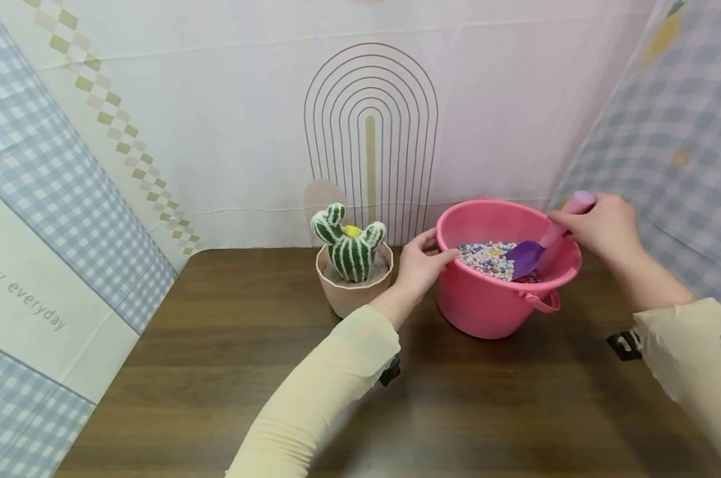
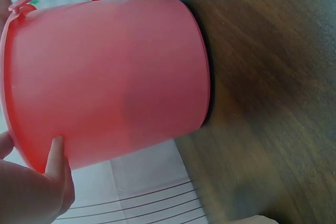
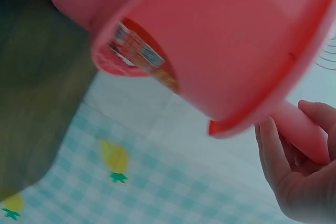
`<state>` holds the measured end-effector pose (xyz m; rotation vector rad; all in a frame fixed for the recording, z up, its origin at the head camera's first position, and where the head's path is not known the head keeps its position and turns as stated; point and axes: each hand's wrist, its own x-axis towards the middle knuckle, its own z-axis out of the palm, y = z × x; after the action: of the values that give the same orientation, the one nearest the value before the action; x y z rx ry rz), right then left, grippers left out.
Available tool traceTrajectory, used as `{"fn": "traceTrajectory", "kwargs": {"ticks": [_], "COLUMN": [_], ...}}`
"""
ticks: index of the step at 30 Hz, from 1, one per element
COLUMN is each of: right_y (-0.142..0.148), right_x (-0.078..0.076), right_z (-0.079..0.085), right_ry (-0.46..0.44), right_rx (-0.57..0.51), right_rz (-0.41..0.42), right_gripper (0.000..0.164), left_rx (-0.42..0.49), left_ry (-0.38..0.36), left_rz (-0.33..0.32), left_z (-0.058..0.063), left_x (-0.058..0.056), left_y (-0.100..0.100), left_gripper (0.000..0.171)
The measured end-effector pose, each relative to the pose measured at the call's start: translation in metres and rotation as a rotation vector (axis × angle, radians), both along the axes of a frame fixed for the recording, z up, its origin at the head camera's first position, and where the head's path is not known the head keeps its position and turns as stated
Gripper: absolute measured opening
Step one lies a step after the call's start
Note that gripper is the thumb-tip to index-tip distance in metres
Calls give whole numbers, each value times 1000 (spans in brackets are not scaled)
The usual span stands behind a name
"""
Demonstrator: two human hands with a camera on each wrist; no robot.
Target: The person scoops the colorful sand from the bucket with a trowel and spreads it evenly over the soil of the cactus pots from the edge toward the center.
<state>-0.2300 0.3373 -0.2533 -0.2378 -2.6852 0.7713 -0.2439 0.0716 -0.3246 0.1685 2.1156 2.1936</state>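
As my left hand (image 1: pixel 419 265) holds the rim of the round pink plastic bucket (image 1: pixel 480 305), probably for steadiness, my right hand (image 1: pixel 608 226) grasps the pink-and-purple plastic shovel (image 1: pixel 550 237), its blade (image 1: pixel 523 257) among small multicoloured beads (image 1: pixel 486 259) inside.

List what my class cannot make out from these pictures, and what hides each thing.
- Floor of the pink bucket: head view, covered by the beads.
- Number of beads: head view, too small and heaped to count.
- Print on the label: right wrist view, blurred.
- Start of the cloth lettering: head view, cut off by the left edge.
- Whole left hand: left wrist view, cut off by the left edge.
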Motion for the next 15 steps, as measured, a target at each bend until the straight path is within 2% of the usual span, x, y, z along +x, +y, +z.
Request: {"fn": "traceTrajectory", "kwargs": {"ticks": [4, 9, 11, 15], "right_y": [-5, -9, -6, 2], "right_x": [-2, -6, -10, -17], "right_z": [9, 7, 4, 0], "right_ry": [65, 133, 130, 66], "right_rx": [8, -6, -24, -73], "right_rz": [7, 25, 58, 135], "right_gripper": [38, 35, 34, 34], "left_rx": [16, 21, 29, 41], "left_ry": [-21, -42, -48, -64], "left_rz": [26, 40, 40, 50], "left_z": [-1, 0, 1, 1], "left_x": [0, -1, 0, 1], "left_y": [1, 3, 4, 4], "left_gripper": [60, 60, 60, 60]}}
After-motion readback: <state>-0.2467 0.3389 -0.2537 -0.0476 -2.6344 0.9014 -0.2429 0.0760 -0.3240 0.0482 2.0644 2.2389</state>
